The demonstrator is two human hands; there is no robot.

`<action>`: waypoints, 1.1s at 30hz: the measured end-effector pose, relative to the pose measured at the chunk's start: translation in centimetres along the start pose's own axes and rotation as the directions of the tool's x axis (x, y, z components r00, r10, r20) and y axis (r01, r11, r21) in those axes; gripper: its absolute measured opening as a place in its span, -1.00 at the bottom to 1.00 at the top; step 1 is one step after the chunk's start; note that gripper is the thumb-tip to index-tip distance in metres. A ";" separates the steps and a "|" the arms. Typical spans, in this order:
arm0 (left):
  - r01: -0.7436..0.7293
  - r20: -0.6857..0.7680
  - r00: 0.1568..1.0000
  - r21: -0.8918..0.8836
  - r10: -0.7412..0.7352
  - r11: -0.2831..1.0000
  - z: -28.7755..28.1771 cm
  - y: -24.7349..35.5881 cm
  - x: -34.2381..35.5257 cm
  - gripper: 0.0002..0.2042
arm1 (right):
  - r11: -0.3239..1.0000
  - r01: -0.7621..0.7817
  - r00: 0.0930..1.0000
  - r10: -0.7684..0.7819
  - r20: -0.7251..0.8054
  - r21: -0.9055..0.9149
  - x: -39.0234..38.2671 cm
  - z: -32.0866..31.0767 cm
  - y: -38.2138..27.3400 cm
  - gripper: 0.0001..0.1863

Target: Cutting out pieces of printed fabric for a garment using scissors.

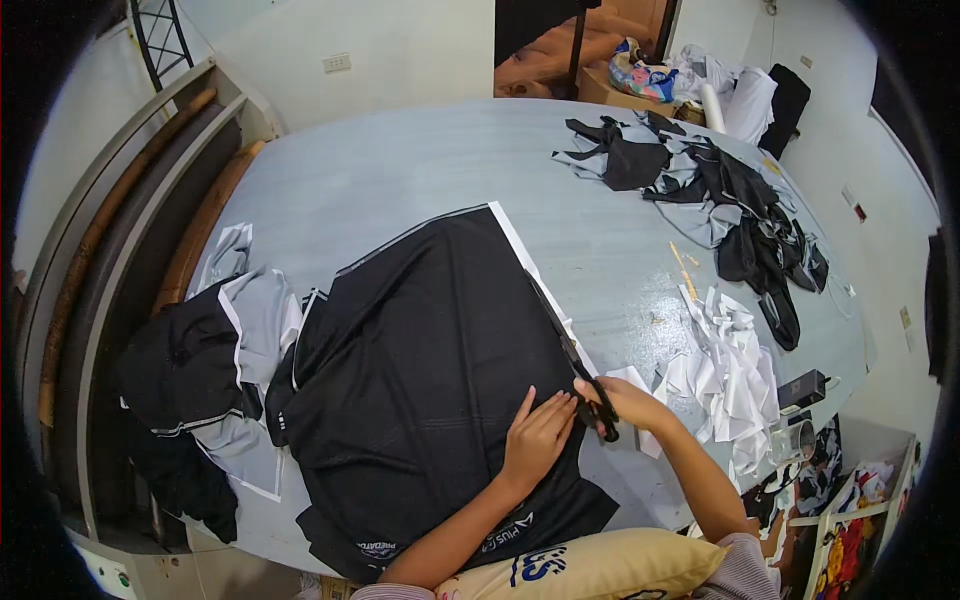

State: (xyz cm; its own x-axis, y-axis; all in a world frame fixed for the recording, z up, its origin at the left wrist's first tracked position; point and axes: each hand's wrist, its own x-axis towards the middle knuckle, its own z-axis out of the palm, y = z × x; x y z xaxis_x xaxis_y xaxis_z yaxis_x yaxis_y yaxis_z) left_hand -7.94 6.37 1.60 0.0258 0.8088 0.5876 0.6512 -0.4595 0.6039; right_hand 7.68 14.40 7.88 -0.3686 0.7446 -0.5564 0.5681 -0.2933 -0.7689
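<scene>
A large piece of black fabric (420, 340) lies spread on the table in front of me, with a white strip (512, 238) along its right edge. Black-handled scissors (595, 400) are in my right hand (635, 405), their long dark blades pointing away from me along that edge. My left hand (538, 440) rests flat on the fabric just left of the handles, fingers stretched out. Whether the blades are parted is hard to make out. A yellow cushion or bag (600, 565) with dark lettering sits against me at the near edge.
Black and grey cloth (190, 370) is heaped at the left, beside a rack of fabric rolls (120, 230). White paper scraps (725, 370), a black box (802, 390) and a clear glass (795, 440) stand at the right. Dark offcuts (720, 190) lie far right on the grey table (400, 160).
</scene>
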 end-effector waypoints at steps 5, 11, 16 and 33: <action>-0.008 -0.002 1.000 0.003 0.008 1.000 0.3 -0.1 -0.2 -0.78 | 0.995 -0.030 0.994 0.040 0.099 -0.097 1.3 -0.6 -1.4 -0.24; 0.006 0.016 1.000 -0.011 -0.006 1.000 0.2 -0.1 -0.2 -0.77 | 0.994 -0.003 0.999 -0.001 -0.034 -0.112 1.3 0.0 -1.7 -0.26; 0.010 0.024 1.000 -0.020 -0.010 1.000 0.2 -0.1 -0.1 -0.77 | 0.974 0.015 1.000 -0.011 0.021 -0.224 1.7 -0.9 -1.9 -0.24; -0.003 -0.002 1.000 -0.031 0.003 1.000 0.2 -0.1 -0.2 -0.80 | 0.962 -0.016 0.998 0.032 0.055 -0.273 5.0 -1.8 -3.3 -0.19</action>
State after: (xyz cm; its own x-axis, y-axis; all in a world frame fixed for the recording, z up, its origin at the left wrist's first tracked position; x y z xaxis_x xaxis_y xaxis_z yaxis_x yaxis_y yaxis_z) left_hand -7.83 6.33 1.29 0.0262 0.8068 0.5903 0.6276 -0.4728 0.6185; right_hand 5.26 20.15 8.22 -0.3902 0.7004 -0.5977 0.7533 -0.1304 -0.6446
